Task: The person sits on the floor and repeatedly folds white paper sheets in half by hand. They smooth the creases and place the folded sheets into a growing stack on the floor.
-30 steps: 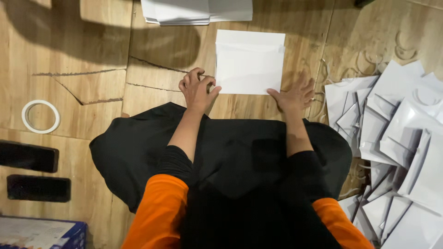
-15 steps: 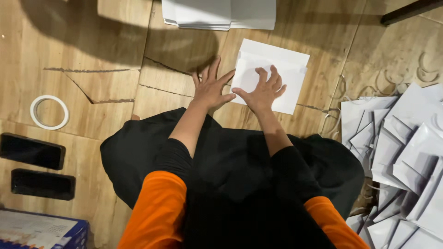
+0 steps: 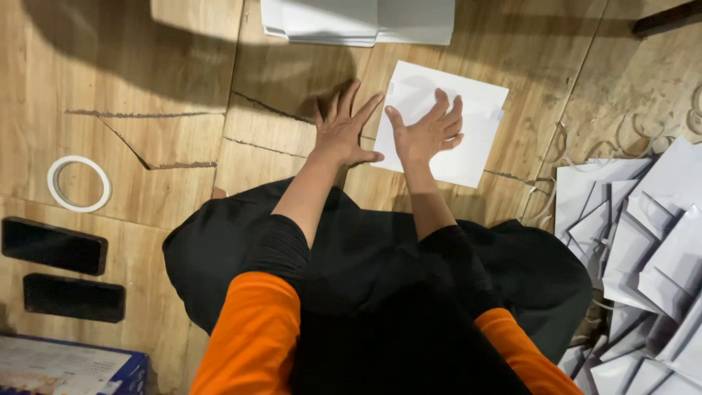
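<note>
The person is sitting on a wooden floor (image 3: 161,73), leaning over a white folded paper piece (image 3: 468,139) that's lying flat and a bit tilted right in front of them. The right hand (image 3: 428,132) is pressing down on the sheet's left half — fingers spread and laid flat, palm down, not gripping anything. The left hand (image 3: 342,132) is doing much the same just beside it, fingers fanned wide open, mostly resting on the bare floor with the thumb reaching toward the paper's left edge; hard to tell if it's actually touching the paper.

Further up the floor, a neat stack of white paper (image 3: 365,18) is sitting well apart from the hands. Off to the right, a big messy pile of folded white paper bags (image 3: 643,249) is spreading along the edge — some thin handle loops are showing near it. On the left side, a ring of white tape (image 3: 79,183) is lying flat, and below it two dark phones (image 3: 55,246) are lying side by side, one above the other. A blue-edged box (image 3: 73,369) is peeking in at the bottom left corner. The person is wearing black with orange sleeves (image 3: 252,329).
</note>
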